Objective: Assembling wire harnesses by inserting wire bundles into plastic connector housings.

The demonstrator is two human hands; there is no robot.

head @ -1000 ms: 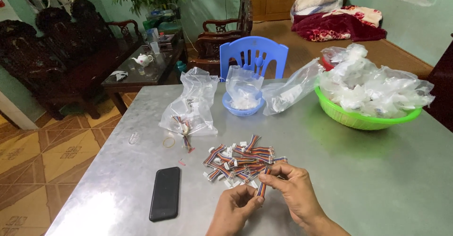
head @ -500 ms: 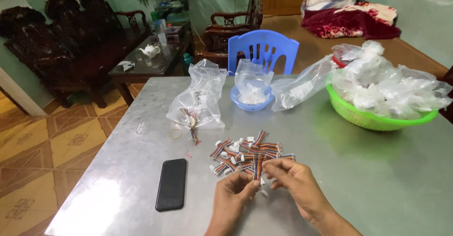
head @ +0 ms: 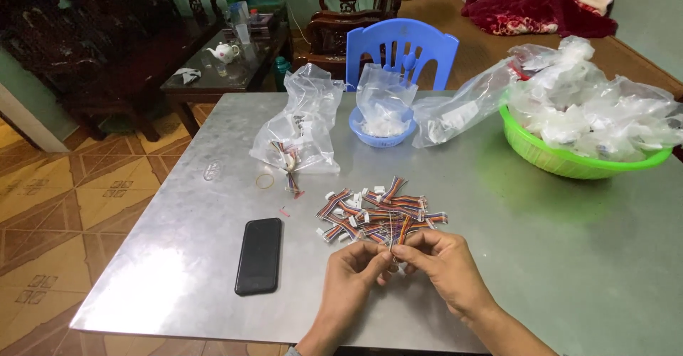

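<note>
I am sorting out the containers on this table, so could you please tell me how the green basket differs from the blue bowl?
The green basket is much larger than the blue bowl. The green basket stands at the table's right edge, while the blue bowl sits near the far middle, in front of the blue chair. The green basket is heaped with many clear bags; the blue bowl holds one. Both look plastic and sit upright.

We have one view only, head-worn, so nothing is shared with a second view. It looks down and forward over the grey table [head: 541,256] from its near edge. Left hand [head: 350,274] and right hand [head: 442,265] sit close, low centre. Far edge, blue chair [head: 403,49] and dark wooden furniture [head: 78,43] fill the top; tiled floor [head: 64,199] shows left.
</note>
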